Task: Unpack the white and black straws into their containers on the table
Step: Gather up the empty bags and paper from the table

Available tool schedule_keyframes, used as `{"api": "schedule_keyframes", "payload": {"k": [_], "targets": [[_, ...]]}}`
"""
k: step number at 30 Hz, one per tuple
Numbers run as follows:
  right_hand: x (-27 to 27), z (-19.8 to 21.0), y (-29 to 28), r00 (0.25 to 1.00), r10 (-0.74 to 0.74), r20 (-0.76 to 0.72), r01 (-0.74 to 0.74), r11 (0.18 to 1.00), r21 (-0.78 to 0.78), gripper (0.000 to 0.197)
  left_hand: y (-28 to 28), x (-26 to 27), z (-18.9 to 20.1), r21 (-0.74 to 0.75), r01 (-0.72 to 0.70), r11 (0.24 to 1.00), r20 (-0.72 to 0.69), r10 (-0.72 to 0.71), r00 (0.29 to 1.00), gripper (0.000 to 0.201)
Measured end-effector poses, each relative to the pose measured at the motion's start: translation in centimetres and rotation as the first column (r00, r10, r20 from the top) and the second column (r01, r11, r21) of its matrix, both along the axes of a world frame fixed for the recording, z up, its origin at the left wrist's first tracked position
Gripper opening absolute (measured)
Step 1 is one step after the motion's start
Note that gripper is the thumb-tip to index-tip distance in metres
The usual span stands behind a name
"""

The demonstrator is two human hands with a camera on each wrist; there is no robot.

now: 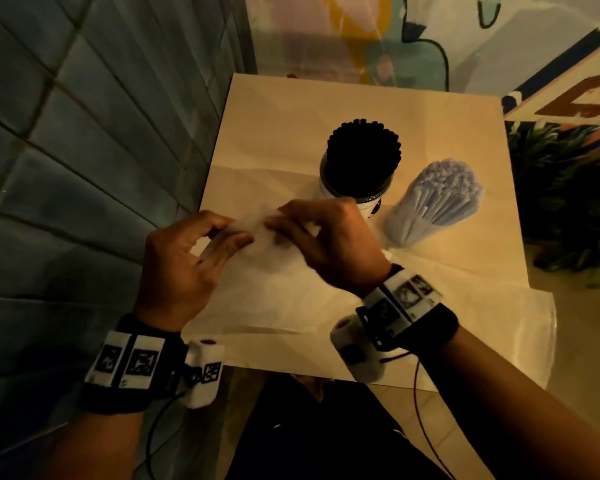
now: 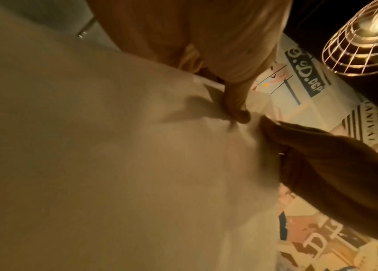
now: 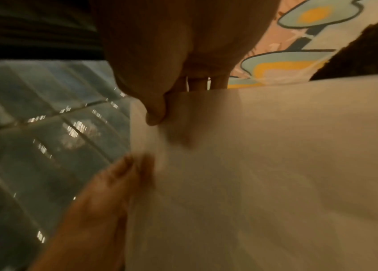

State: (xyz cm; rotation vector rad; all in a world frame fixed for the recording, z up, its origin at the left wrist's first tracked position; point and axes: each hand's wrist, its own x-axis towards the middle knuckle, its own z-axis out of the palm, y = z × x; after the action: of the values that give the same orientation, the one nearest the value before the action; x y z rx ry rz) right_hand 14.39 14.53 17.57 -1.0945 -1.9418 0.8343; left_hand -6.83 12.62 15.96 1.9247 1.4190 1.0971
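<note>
A cup (image 1: pixel 329 192) packed with upright black straws (image 1: pixel 363 150) stands mid-table. To its right is a bundle of white straws (image 1: pixel 440 195) in a clear holder. In front of them both hands hold up a thin translucent plastic wrapper (image 1: pixel 267 258). My left hand (image 1: pixel 232 233) pinches its top edge from the left, and my right hand (image 1: pixel 284 218) pinches it just beside. The left wrist view shows the left hand (image 2: pixel 241 113) gripping bunched film (image 2: pixel 137 146). The right wrist view shows the right hand (image 3: pixel 156 114) clamped on the sheet (image 3: pixel 264 155). Whether the wrapper holds anything is hidden.
The small table (image 1: pixel 291 116) is covered with creased pale paper. A dark tiled wall (image 1: pixel 66 150) runs along the left. A painted wall (image 1: pixel 378 36) is behind, and a leafy plant (image 1: pixel 568 202) stands at the right. More clear plastic (image 1: pixel 527 327) lies at the front right corner.
</note>
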Motion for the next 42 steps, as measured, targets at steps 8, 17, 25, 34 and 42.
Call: {"api": "schedule_keyframes", "payload": {"k": [8, 17, 25, 34, 42], "targets": [[5.9, 0.8, 0.0, 0.946, -0.306, -0.109, 0.292, 0.948, -0.124, 0.026, -2.2, -4.2, -2.7, -0.170, -0.164, 0.972, 0.102, 0.183, 0.978, 0.018], [3.4, 4.4, -0.9, 0.938, -0.251, 0.241, 0.125, 0.889, 0.441, 0.044, -1.7, 0.4, 3.1, 0.013, -0.035, 0.999, 0.136, 0.033, 0.990, 0.007], [-0.5, 3.5, -0.3, 0.962, 0.038, 0.269, -0.128, 0.936, 0.328, 0.016, -1.9, 0.4, 3.3, 0.025, 0.025, 0.999, 0.114, -0.028, 0.993, 0.022], [3.9, 6.7, 1.7, 0.991, -0.109, 0.082, 0.081, 0.953, 0.292, 0.015, -5.0, -1.9, -8.1, -0.432, -0.078, 0.899, -0.060, 0.058, 0.997, 0.015], [4.8, 6.6, 1.1, 0.971, -0.177, 0.162, 0.111, 0.929, 0.354, 0.021, -3.0, 2.7, -5.2, -0.581, 0.121, 0.805, 0.257, 0.040, 0.966, 0.014]]}}
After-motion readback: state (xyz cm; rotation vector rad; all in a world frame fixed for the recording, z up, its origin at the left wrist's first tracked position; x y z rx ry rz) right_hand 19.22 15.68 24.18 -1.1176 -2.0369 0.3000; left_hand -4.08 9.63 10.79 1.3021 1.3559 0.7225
